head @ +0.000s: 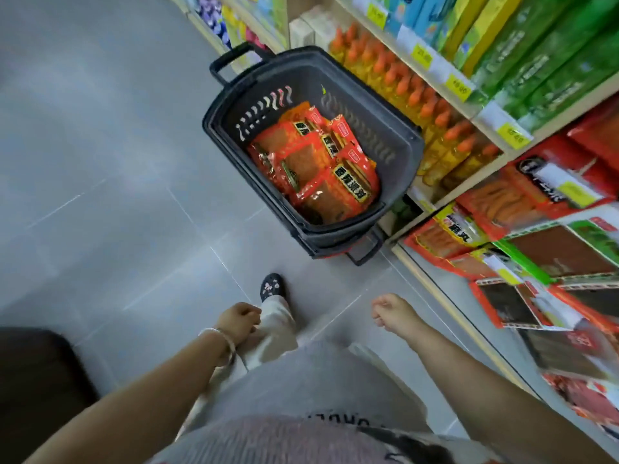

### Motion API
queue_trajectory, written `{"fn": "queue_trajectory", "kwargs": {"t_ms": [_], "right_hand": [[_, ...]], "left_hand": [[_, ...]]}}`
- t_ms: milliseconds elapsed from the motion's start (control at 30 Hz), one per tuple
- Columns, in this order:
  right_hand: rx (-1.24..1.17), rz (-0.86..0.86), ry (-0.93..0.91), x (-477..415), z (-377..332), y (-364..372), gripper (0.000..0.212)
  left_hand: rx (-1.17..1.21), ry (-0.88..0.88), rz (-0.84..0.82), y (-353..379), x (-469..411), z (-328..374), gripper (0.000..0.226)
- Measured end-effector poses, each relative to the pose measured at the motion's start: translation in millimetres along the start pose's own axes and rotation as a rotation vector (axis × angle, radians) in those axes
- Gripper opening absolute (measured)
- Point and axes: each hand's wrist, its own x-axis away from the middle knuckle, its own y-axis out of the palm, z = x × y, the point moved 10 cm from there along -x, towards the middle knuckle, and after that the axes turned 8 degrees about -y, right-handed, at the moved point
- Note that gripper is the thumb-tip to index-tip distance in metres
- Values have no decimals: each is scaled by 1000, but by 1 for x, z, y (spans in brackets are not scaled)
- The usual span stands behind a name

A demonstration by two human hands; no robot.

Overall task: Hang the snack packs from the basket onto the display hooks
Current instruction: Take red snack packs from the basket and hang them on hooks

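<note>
Snack packs point(321, 169) carry Chinese characters; shelf price tags point(459, 86) too blurred.

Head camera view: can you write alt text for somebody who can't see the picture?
A dark basket of red-orange snack packs stands on a grey shop floor beside stocked shelves. Looking down, the person's left hand and right hand hang loosely curled and empty, short of the basket.

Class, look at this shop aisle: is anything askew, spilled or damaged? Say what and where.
Nothing looks spilled or damaged. The one untidy spot is the snack packs, which lie jumbled in the basket, overlapping at odd angles rather than stacked flat.
</note>
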Motion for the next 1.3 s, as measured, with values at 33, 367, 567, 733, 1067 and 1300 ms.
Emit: {"fn": "queue_trajectory", "kwargs": {"t_ms": [33,367,567,733,1067,1300], "right_hand": [[-38,14,-20,-8,-21,5,15],[-294,97,-230,-96,-177,6,10],[-185,147,-164,-178,-188,-40,20],[37,151,-89,-249,-186,-70,45],[427,198,-58,-340,-189,-100,73],[561,396,-239,-318,-205,-120,29]], "left_hand": [[17,0,-10,-16,-8,10,21],[82,218,31,-113,-55,142,18],[158,344,-48,-96,-61,224,14],[283,346,-78,-78,-74,273,16],[226,239,-128,-54,-134,332,16],[105,222,-160,-47,-156,337,15]]}}
